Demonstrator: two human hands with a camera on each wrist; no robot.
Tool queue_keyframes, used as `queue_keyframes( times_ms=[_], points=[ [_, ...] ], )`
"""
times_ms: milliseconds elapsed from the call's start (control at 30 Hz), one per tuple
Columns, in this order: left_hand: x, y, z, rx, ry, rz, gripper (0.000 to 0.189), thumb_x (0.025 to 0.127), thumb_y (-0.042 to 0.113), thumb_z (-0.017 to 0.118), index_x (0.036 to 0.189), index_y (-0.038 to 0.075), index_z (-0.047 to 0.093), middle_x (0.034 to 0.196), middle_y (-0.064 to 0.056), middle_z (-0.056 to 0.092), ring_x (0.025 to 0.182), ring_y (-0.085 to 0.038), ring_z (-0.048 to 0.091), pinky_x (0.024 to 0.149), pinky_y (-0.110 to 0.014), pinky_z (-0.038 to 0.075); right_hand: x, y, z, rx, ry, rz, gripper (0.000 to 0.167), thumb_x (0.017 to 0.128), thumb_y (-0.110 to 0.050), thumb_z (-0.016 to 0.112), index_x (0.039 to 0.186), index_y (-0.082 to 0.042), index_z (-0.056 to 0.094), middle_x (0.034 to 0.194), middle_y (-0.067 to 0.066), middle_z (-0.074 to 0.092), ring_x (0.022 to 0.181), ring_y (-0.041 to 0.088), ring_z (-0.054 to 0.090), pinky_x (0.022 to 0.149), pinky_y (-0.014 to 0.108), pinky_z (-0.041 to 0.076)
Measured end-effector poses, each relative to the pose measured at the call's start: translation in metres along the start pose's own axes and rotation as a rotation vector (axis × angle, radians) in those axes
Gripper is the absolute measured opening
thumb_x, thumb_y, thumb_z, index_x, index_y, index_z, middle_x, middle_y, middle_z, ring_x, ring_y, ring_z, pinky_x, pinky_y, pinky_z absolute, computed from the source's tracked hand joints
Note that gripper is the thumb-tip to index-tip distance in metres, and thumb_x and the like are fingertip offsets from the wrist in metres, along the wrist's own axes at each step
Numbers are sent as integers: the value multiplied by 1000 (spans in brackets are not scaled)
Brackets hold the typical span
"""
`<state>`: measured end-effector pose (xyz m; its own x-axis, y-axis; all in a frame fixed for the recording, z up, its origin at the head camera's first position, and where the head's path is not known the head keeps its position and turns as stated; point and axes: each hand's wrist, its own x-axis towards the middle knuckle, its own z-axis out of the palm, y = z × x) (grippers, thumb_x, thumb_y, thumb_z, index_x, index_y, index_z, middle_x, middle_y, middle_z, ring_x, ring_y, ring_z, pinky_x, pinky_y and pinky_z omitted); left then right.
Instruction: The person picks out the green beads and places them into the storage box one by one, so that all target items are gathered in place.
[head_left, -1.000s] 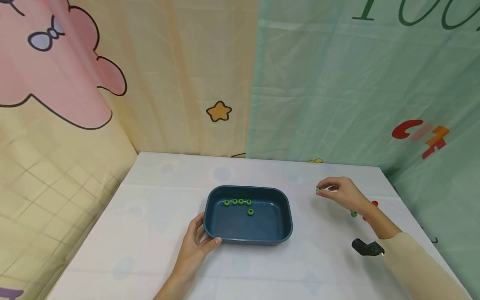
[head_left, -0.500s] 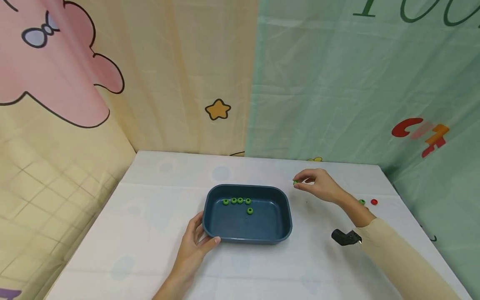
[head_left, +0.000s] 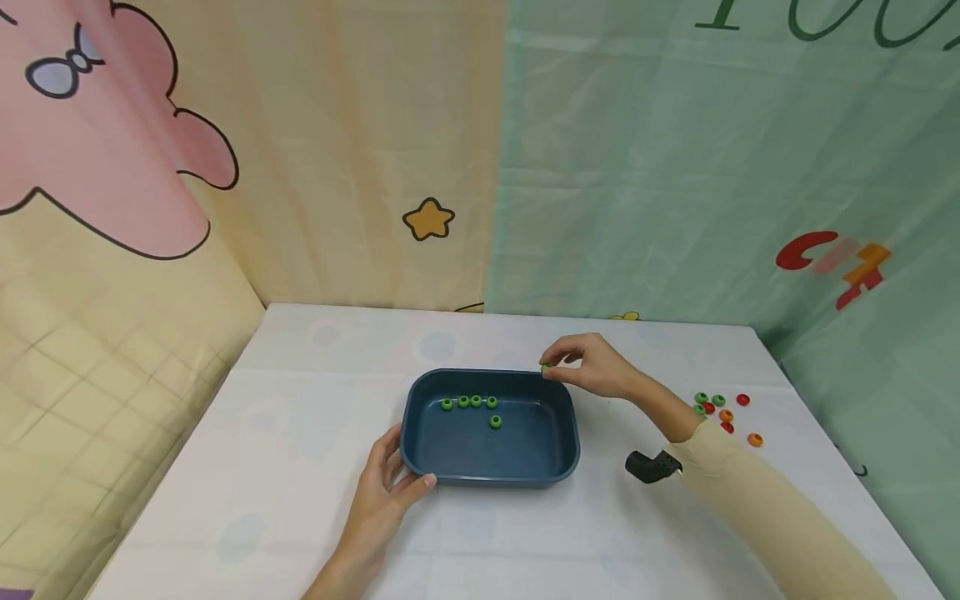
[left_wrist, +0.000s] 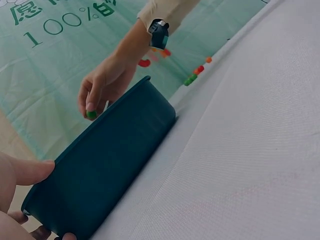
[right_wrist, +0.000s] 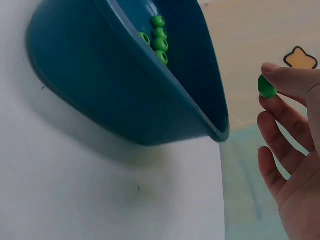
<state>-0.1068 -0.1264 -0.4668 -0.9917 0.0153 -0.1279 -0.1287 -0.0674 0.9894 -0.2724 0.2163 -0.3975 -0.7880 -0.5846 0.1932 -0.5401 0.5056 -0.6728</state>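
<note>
Over the link I see the right hand (head_left: pixel 592 367) pinching a green bead (right_wrist: pixel 267 86) near the rim of the blue tray (head_left: pixel 525 454), toward one o'clock; the left hand (head_left: pixel 378 500) grips the tray at eight. Five green beads (head_left: pixel 476 401) lie inside, and loose beads (head_left: pixel 726 415) on the table (head_left: pixel 315 467) at three o'clock

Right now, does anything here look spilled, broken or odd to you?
Nothing stands out. The blue tray sits upright, five green beads inside; the right hand pinches another green bead. The mixed-colour beads lie loosely grouped on the table.
</note>
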Motion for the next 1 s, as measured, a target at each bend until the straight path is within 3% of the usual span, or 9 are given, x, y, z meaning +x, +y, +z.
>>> queue_keyframes(
  times_ms=[467, 667, 833, 1000],
  points=[
    [-1, -1, -1, -7, -4, -6, 90, 89, 3, 80, 161, 13, 27, 165, -13, 26, 150, -33, 31, 112, -35, 45, 27, -13, 23, -30, -84, -45, 18, 94, -14, 78, 110, -5, 78, 104, -4, 74, 100, 18, 67, 89, 45, 58],
    [-2, -1, -1, -5, -4, -4, 90, 90, 2, 80, 162, 13, 27, 165, -13, 26, 150, -33, 32, 113, -37, 44, 26, -13, 22, -33, -84, -31, 23, 94, -14, 78, 113, -2, 76, 108, 6, 74, 99, 19, 67, 91, 47, 58],
    [-2, 0, -1, -7, -2, -10, 90, 89, 2, 80, 161, 13, 27, 165, -14, 26, 150, -33, 32, 112, -37, 45, 22, -11, 19, -33, -75, -21, 23, 93, -15, 79, 112, -3, 76, 106, 1, 74, 98, 18, 67, 90, 45, 59],
    [-1, 0, -1, -3, 6, -18, 90, 89, 4, 81, 161, 15, 29, 164, -12, 28, 149, -33, 33, 111, -35, 46, 15, -9, 13, -23, -65, -7, 21, 94, -15, 78, 112, -5, 76, 107, 5, 74, 99, 19, 67, 91, 46, 58]
  ],
)
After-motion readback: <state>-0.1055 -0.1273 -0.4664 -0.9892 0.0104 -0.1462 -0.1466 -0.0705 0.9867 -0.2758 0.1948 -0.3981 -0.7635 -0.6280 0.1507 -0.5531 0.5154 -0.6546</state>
